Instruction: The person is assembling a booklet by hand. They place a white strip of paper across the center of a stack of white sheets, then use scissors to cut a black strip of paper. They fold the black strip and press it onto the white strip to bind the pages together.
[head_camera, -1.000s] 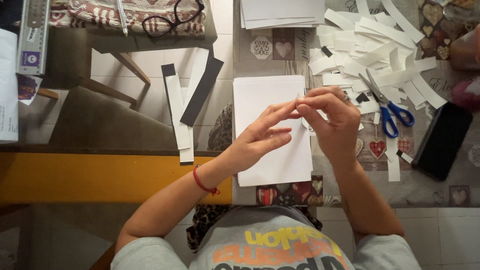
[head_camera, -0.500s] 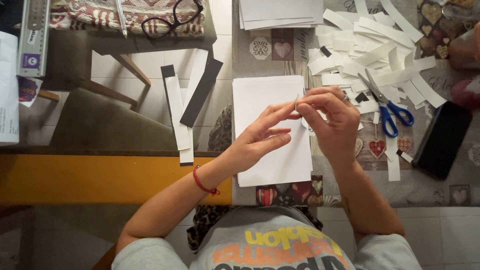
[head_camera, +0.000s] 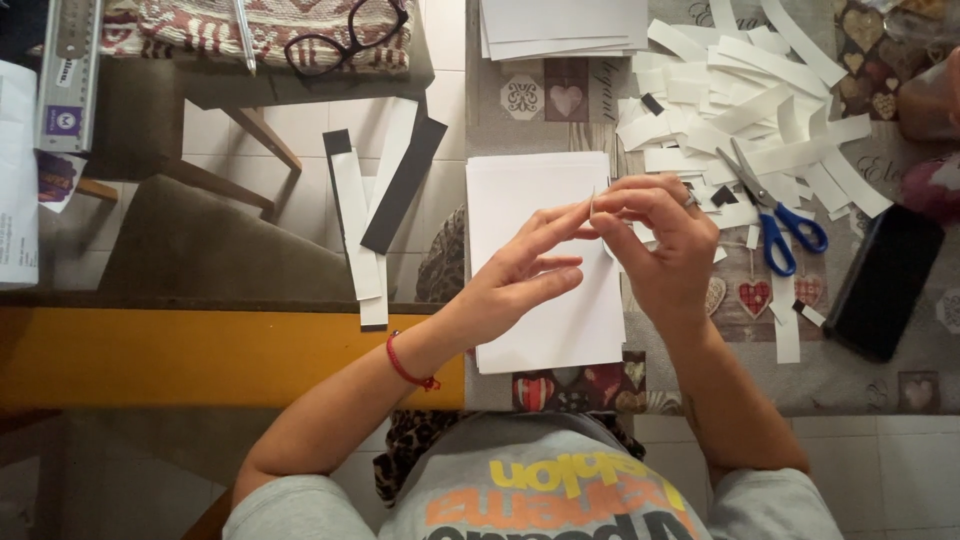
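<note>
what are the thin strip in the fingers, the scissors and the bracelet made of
Strip: likely matte white paper, thin and seen edge-on like the cut strips nearby. Scissors: shiny grey metal blades, glossy blue handles, probably plastic. Bracelet: thin red cord, apparently thread or string, with a small knot.

Floor (head_camera: 300, 215): pale square tiles with thin dark joints, seen between the furniture and again at the bottom right corner.
Counter (head_camera: 860, 385): grey cloth cover printed with hearts and patchwork squares, filling the right half.
Bench (head_camera: 200, 345): flat yellow-orange board along the left, dark edge on top.
Chair (head_camera: 190, 250): olive-brown seat just above the bench, wooden legs slanting across the tiles.
Stool (head_camera: 300, 85): dark top at the upper left, under a red and cream woven cloth (head_camera: 180, 25).
Light: soft, even, no hard shadows.
</note>
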